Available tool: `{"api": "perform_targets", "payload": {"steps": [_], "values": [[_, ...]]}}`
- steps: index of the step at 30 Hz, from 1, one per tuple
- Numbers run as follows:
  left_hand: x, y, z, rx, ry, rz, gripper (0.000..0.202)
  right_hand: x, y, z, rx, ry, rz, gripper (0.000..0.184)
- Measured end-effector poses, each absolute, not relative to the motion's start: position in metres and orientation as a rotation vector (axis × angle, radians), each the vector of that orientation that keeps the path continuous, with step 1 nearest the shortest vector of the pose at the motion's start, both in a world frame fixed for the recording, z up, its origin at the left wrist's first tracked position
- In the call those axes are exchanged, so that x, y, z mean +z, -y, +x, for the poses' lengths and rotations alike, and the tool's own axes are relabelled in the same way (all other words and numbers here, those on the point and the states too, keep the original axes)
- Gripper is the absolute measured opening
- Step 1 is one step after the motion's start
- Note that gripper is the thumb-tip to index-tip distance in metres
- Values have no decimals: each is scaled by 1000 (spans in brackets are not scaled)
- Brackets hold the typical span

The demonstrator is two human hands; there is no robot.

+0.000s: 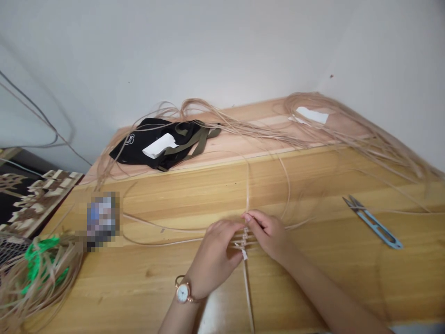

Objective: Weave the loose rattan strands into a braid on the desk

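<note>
Pale wooden surface (pixel 146 297) under a white wall (pixel 174 55), long rattan strands (pixel 243 127) looped across its far side. Mid-surface, a small crossed weave of flat rattan strips (pixel 245 241), pinched by the right hand (pixel 269 236) and clasped by the left hand (pixel 213 255), a wristwatch (pixel 182 292) on that wrist. Beyond the weave, a black bag (pixel 156 144); right of the weave, blue-handled thread snips (pixel 373 223); far left of the weave, a bundle of strands with green netting (pixel 36 264).

Snips (pixel 371 221) right of the cane strips (pixel 245 239) on the table (pixel 139 297), bag (pixel 132 148) behind.
</note>
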State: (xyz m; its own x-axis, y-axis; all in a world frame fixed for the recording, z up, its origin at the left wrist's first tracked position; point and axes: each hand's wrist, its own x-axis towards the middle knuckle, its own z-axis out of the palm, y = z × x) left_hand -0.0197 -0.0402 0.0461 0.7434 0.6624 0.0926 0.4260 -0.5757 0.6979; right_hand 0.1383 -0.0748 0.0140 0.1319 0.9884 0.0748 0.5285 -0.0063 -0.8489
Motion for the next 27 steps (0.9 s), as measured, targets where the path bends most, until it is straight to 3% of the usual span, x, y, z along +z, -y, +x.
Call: {"api": "perform_targets", "payload": {"steps": [13, 19, 27], "values": [[39, 32, -18, 370, -927, 2288, 38, 4, 64, 143, 788, 1426, -1615, 21], [42, 23, -25, 370, -906, 2081, 51, 4, 55, 142, 1064, 1237, -1520, 20], [43, 4, 5, 458, -1004, 1839, 14, 16, 47, 147, 1151, 1156, -1420, 19]]}}
